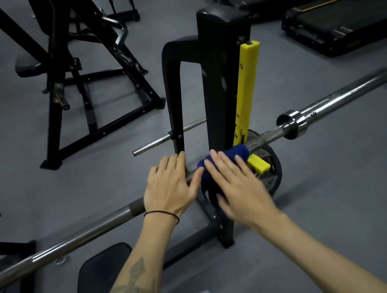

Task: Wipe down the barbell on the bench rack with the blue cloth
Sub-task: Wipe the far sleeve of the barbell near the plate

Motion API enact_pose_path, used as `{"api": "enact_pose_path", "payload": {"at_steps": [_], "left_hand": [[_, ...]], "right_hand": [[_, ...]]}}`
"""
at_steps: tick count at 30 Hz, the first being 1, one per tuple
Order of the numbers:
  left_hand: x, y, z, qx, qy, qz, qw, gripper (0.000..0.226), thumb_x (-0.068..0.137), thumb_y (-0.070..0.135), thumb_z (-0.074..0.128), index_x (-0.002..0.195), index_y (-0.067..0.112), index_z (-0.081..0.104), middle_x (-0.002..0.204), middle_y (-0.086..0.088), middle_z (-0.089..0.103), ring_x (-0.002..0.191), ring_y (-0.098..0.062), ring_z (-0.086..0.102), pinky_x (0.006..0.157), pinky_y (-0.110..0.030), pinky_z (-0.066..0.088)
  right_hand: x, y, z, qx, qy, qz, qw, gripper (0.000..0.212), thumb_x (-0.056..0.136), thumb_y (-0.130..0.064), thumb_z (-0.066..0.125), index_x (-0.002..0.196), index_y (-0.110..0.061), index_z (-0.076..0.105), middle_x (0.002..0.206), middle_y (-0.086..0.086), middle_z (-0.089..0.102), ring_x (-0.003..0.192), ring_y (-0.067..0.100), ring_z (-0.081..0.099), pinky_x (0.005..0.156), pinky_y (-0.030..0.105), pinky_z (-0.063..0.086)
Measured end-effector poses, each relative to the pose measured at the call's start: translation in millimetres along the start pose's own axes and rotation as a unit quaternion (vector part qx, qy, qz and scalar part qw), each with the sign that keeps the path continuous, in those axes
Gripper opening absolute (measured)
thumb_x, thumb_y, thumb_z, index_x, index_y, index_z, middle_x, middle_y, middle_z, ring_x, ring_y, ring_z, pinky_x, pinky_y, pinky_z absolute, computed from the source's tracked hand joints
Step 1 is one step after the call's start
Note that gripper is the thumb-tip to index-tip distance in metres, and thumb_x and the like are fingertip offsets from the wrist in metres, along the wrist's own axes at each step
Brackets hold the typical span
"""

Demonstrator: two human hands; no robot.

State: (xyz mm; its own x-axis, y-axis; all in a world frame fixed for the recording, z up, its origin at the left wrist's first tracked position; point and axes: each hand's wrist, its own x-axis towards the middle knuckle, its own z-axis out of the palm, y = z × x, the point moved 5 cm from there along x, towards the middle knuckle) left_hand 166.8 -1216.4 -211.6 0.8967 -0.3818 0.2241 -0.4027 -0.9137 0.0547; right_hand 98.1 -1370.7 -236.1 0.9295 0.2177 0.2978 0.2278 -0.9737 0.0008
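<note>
A: Currently, the long chrome steel barbell (79, 240) lies across the black steel bench rack upright (221, 105), running from lower left to upper right. The dark blue folded cloth (226, 160) is draped over the shaft just beside the upright, with a tail hanging below the bar.

B: Hands?

A: Left hand (169, 185) lies flat on the bar, fingers straight, just left of the cloth, thumb touching its edge. Right hand (236, 185) lies on top of the cloth, fingers extended, pressing rather than wrapping. It is motion-blurred, so whether the thumb hooks under the bar I cannot tell. The two hands are close together and neither is clamped on anything.

B: Risks from here?

A: Judgement only. One: a flat palm holds the cloth loosely, so it may bunch or slide off and drop to the grey rubber floor (351, 196). Two: the yellow plastic hook liner (259, 164) and the upright sit just beside the cloth, so a stroke to the right could jam the fingers or snag the hanging tail. Three: the bar can probably turn in its cradle, so hard pressure may roll it under the left palm.

B: Coverage?

A: The shaft under the hook and the chrome collar (292, 123) look likely to be missed.
</note>
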Motion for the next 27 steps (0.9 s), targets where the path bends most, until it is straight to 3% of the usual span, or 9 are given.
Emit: {"api": "enact_pose_path", "payload": {"at_steps": [4, 8, 11, 14, 18, 21, 24, 27], "left_hand": [[0, 0, -3, 0.006, 0.009, 0.003, 1.000, 0.074, 0.100, 0.064, 0.025, 0.138, 0.008, 0.055, 0.127, -0.007, 0.063, 0.117, -0.024, 0.057, 0.088, -0.037, 0.047], [-1, -2, -3, 0.001, 0.011, -0.023, 1.000, 0.076, 0.101, 0.064, 0.020, 0.142, 0.009, 0.052, 0.138, -0.009, 0.059, 0.129, -0.025, 0.053, 0.098, -0.039, 0.046], [0, -2, -4, -0.002, 0.016, -0.039, 0.999, 0.077, 0.102, 0.064, 0.017, 0.142, 0.009, 0.053, 0.142, -0.010, 0.057, 0.133, -0.025, 0.052, 0.100, -0.039, 0.047], [1, -4, -3, -0.005, 0.017, -0.055, 0.998, 0.073, 0.102, 0.062, 0.022, 0.141, 0.009, 0.055, 0.142, -0.009, 0.057, 0.133, -0.025, 0.052, 0.099, -0.039, 0.048], [-1, -5, -1, -0.016, 0.014, -0.076, 0.997, 0.068, 0.101, 0.059, 0.029, 0.140, 0.011, 0.056, 0.142, -0.008, 0.057, 0.134, -0.025, 0.052, 0.101, -0.040, 0.047], [1, -5, 3, -0.013, 0.009, -0.088, 0.996, 0.065, 0.101, 0.057, 0.031, 0.135, 0.011, 0.061, 0.140, -0.009, 0.059, 0.133, -0.026, 0.053, 0.100, -0.041, 0.048], [4, -2, 6, -0.004, 0.023, -0.104, 0.994, 0.059, 0.102, 0.050, 0.031, 0.125, 0.010, 0.068, 0.136, -0.012, 0.062, 0.131, -0.029, 0.054, 0.098, -0.042, 0.047], [7, 11, 5, -0.005, 0.049, -0.115, 0.992, 0.051, 0.104, 0.039, 0.031, 0.122, 0.010, 0.069, 0.134, -0.013, 0.063, 0.130, -0.029, 0.054, 0.099, -0.043, 0.046]], "right_hand": [[-10, 55, -7, -0.039, 0.007, 0.088, 0.995, 0.090, 0.087, -0.029, 0.073, 0.162, -0.011, 0.028, 0.171, 0.008, 0.020, 0.157, 0.030, 0.020, 0.127, 0.053, 0.017], [-2, 4, 5, 0.040, 0.025, 0.191, 0.980, 0.091, 0.088, -0.039, 0.061, 0.163, -0.005, 0.022, 0.172, 0.016, 0.010, 0.159, 0.038, 0.005, 0.127, 0.049, 0.004], [0, -29, 4, 0.064, 0.016, 0.090, 0.994, 0.086, 0.088, -0.035, 0.055, 0.162, -0.004, 0.026, 0.172, 0.016, 0.013, 0.159, 0.034, 0.007, 0.126, 0.049, 0.012], [-2, 1, -3, 0.013, 0.008, -0.001, 1.000, 0.079, 0.090, -0.030, 0.058, 0.161, -0.007, 0.032, 0.170, 0.013, 0.021, 0.159, 0.030, 0.016, 0.125, 0.048, 0.017], [-11, 52, -10, -0.025, -0.004, 0.089, 0.996, 0.071, 0.095, -0.039, 0.042, 0.156, -0.003, 0.040, 0.168, 0.013, 0.028, 0.157, 0.033, 0.021, 0.123, 0.052, 0.020], [-3, 24, -4, 0.020, -0.016, 0.121, 0.992, 0.082, 0.090, -0.045, 0.043, 0.156, 0.004, 0.035, 0.168, 0.020, 0.023, 0.157, 0.035, 0.019, 0.121, 0.051, 0.021], [4, -14, 0, 0.083, -0.023, 0.077, 0.993, 0.093, 0.084, -0.043, 0.052, 0.161, 0.001, 0.023, 0.171, 0.017, 0.016, 0.159, 0.031, 0.013, 0.123, 0.043, 0.017], [2, 17, -3, 0.038, -0.031, -0.001, 0.999, 0.089, 0.084, -0.034, 0.065, 0.161, -0.004, 0.030, 0.171, 0.012, 0.021, 0.158, 0.028, 0.020, 0.122, 0.044, 0.020]]}}
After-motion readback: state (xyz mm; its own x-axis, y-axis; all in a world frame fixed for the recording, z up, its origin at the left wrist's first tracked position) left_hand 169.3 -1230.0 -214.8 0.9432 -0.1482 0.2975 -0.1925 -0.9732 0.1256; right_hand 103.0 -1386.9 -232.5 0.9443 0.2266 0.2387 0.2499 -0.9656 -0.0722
